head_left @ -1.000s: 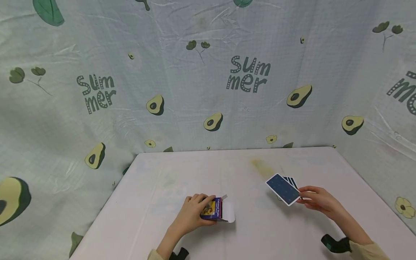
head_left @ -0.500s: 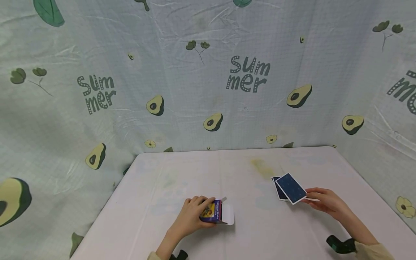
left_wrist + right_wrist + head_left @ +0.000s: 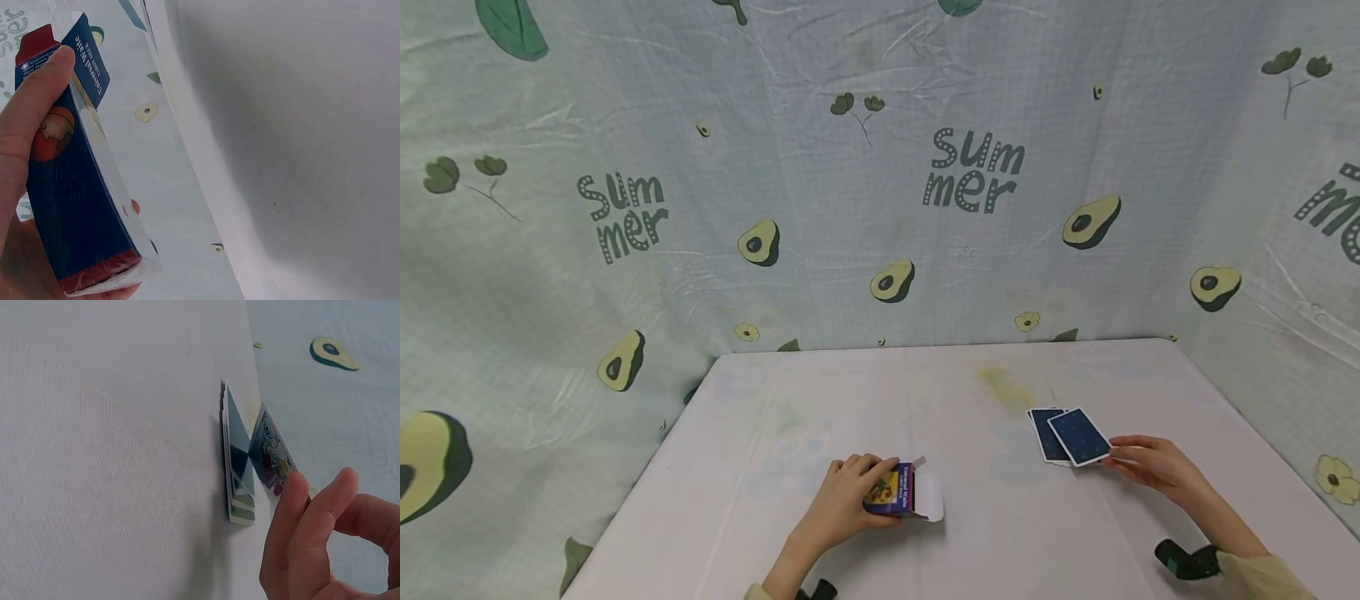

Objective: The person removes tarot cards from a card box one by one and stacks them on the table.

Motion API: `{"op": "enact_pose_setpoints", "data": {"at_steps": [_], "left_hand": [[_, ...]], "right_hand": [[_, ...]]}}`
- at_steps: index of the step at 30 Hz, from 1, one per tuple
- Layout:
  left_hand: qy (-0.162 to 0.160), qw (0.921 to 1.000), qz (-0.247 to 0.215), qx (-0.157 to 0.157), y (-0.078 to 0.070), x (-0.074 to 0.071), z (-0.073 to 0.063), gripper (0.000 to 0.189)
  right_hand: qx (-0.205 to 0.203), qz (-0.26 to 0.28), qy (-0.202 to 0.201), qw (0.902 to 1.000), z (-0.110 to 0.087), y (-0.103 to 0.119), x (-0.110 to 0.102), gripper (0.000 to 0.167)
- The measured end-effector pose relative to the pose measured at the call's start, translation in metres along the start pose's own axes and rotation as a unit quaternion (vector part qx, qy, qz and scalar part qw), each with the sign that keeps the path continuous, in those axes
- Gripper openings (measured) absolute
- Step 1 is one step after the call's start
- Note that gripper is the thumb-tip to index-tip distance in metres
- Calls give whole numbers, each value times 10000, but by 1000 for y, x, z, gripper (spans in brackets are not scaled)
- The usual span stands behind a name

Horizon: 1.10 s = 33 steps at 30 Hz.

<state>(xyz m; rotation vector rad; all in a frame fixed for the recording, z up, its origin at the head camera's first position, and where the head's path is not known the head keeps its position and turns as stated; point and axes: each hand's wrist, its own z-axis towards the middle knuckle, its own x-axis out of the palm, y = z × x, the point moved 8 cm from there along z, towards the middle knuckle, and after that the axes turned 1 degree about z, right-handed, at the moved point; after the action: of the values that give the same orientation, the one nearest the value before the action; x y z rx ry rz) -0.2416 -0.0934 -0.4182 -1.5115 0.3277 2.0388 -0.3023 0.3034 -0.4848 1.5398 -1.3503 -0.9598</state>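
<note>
R hand (image 3: 1154, 467) (nearer) pinches a card (image 3: 1078, 437) by its near-R corner, long axis slanting far-L from the fingers, partly over the stack (image 3: 1046, 437) on the desk (image 3: 992, 533), w/ L hand (image 3: 848, 497) well apart, gripping the opened box (image 3: 904, 492).

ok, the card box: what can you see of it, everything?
The card box looks like printed cardboard, dark blue with red at the ends and a colourful picture. Lettering reads "Universal Waite Tarot Deck". The end facing right in the head view is open, with a large flap sticking out, white inside. Clear film seems to cling to its edges. The left hand grips it between thumb and fingers, above the table. Its inside can't be made out.
</note>
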Motion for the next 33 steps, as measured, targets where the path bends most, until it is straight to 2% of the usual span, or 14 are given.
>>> {"op": "enact_pose_setpoints", "data": {"at_steps": [4, 12, 21, 33], "left_hand": [[-51, 10000, 51, 34, -1, 0, 1, 74], [46, 9999, 85, 28, -2, 2, 1, 73], [79, 9999, 57, -29, -2, 1, 2, 74], [105, 9999, 70, 18, -3, 3, 3, 74]], "right_hand": [[8, -229, -139, 9996, 4, -3, -1, 31], [61, -482, -412, 9980, 11, -6, -2, 49], [-98, -483, -368, 9981, 12, -4, 0, 45], [-151, -967, -405, 9944, 14, -3, 2, 45]]}}
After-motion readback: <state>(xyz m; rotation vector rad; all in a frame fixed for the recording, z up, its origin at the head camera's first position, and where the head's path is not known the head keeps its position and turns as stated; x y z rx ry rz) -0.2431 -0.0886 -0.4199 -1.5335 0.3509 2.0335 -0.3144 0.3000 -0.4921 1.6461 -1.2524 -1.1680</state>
